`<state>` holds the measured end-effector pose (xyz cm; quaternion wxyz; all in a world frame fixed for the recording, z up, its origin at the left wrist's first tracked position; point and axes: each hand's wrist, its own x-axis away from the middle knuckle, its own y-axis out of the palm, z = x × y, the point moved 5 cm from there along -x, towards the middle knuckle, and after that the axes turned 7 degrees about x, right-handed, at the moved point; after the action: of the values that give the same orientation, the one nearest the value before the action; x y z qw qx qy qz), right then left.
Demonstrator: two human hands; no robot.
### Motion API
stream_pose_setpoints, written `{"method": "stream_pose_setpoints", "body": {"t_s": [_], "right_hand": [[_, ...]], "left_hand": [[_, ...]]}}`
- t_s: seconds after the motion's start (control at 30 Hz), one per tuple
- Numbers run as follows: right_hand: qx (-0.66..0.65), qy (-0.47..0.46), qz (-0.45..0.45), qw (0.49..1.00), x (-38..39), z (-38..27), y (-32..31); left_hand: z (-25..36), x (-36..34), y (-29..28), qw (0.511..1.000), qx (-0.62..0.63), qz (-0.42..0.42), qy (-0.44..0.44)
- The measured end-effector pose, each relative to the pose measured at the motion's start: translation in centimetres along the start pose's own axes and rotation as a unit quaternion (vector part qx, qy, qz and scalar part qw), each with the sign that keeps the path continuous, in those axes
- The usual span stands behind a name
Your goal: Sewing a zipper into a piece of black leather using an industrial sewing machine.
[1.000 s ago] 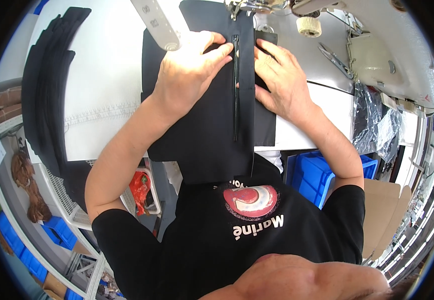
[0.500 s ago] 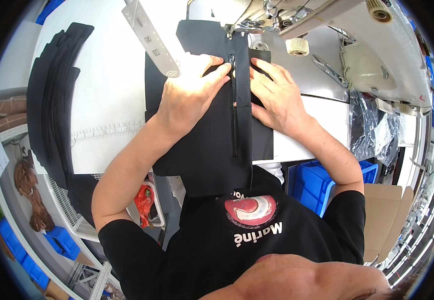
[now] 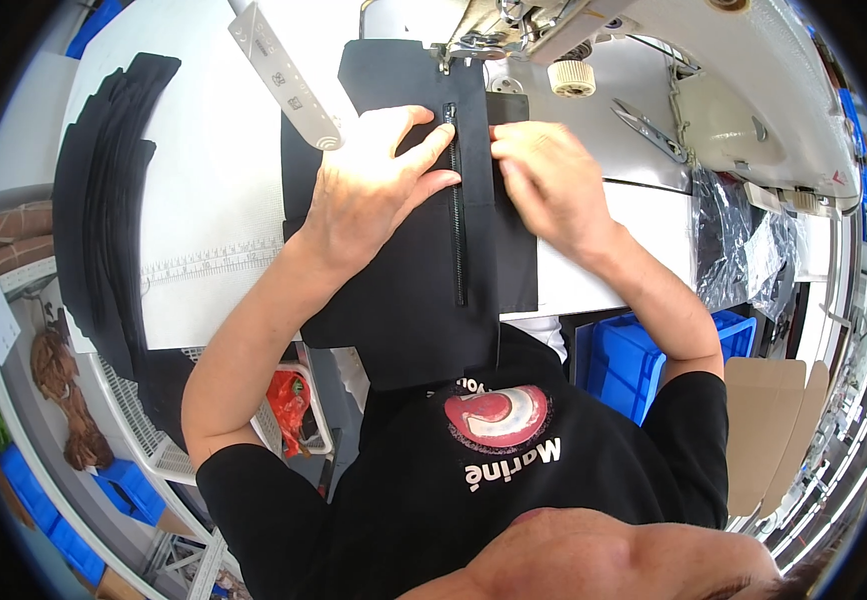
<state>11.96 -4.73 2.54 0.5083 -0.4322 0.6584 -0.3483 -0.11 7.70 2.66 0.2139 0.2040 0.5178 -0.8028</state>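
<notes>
Zipper runs fore-aft between hands: left hand nearer, fingers spread on black panel; right hand curled, grip unclear.

Place: sewing workshop
Sewing machine: white-bodied, far right
Worktable: white, ruler-marked
Black pieces: flat, stacked, left
Snips: metal, right
Crate: blue, near right

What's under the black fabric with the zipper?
A black layer peeks out on its right, and the white tabletop shows beyond. Whatever else the black fabric covers can't be seen.
</notes>
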Motion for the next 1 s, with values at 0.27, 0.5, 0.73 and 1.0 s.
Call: {"method": "stream_pose_setpoints", "body": {"t_s": [0.27,0.5,0.73,1.0], "right_hand": [[0.115,-0.032,0.021,0.993,-0.5,-0.1,1.2],[0.138,-0.032,0.020,0.990,-0.3,0.0,1.5],[0.126,-0.034,0.010,0.991,-0.6,0.0,1.3],[0.130,-0.048,-0.020,0.990,-0.4,-0.8,0.8]], "left_hand": [[-0.5,0.8,0.6,0.998,-0.040,-0.032,-0.025],[-0.5,0.9,0.7,0.998,-0.047,-0.033,-0.023],[-0.6,1.0,0.8,0.998,-0.049,-0.036,-0.030],[-0.6,1.0,0.8,0.998,-0.054,-0.021,-0.024]]}}
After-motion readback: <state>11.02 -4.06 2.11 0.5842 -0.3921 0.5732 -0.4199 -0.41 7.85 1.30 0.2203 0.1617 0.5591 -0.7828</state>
